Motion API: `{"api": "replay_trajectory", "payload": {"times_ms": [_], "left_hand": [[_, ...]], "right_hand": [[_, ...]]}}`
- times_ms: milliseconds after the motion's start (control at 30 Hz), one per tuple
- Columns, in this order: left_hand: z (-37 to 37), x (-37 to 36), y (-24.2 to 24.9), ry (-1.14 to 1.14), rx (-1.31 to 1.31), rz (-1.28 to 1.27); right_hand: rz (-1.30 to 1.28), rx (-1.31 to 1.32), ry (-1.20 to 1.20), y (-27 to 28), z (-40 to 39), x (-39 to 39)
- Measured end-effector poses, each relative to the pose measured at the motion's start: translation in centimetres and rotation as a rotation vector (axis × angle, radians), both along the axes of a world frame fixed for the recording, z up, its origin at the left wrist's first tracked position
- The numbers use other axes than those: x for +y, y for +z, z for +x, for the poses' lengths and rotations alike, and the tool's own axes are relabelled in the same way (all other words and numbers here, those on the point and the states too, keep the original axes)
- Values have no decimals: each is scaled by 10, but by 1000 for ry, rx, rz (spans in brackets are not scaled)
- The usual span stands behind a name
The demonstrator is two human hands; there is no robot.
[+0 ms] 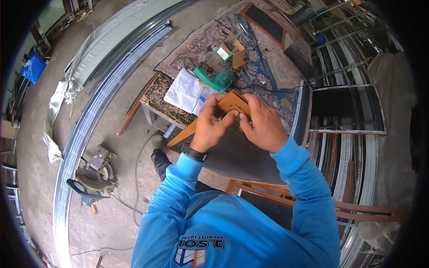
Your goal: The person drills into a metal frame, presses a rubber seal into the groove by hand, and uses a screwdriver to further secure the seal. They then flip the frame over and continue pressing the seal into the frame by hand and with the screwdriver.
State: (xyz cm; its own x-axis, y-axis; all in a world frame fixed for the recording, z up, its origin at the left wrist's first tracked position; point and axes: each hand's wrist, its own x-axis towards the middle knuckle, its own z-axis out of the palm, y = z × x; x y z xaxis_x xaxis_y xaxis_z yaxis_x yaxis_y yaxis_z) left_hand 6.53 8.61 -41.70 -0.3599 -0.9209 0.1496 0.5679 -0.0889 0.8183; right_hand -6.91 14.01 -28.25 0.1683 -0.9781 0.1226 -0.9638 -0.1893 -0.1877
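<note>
Both hands meet at the corner of a brown frame (234,104) above the table's near edge. My left hand (212,124) grips the corner's left side, its thumb pressed on the face. My right hand (264,125) holds the right side, its thumb and finger pinched close to the left thumb. Whether something small is between the fingertips cannot be made out. Just beyond the hands lies a green power tool (219,80), beside an open notebook (185,91) with a blue pen. A dark panel (241,154) extends below the corner, toward my body.
An open cardboard box (231,51) stands on the carpet-covered table (178,56). A miter saw (96,176) and long metal profiles (107,71) lie on the floor at left. Stacked profiles (346,169) and a black-panelled frame (348,109) are at right.
</note>
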Motion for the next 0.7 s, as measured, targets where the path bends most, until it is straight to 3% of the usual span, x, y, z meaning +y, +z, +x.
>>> {"api": "replay_trajectory", "payload": {"times_ms": [533,700], "left_hand": [[-13,0,-4,93,-28,18],[-2,3,2,69,-61,-54]], "right_hand": [[-61,23,1,-5,4,0],[77,-45,2,4,0,0]]}}
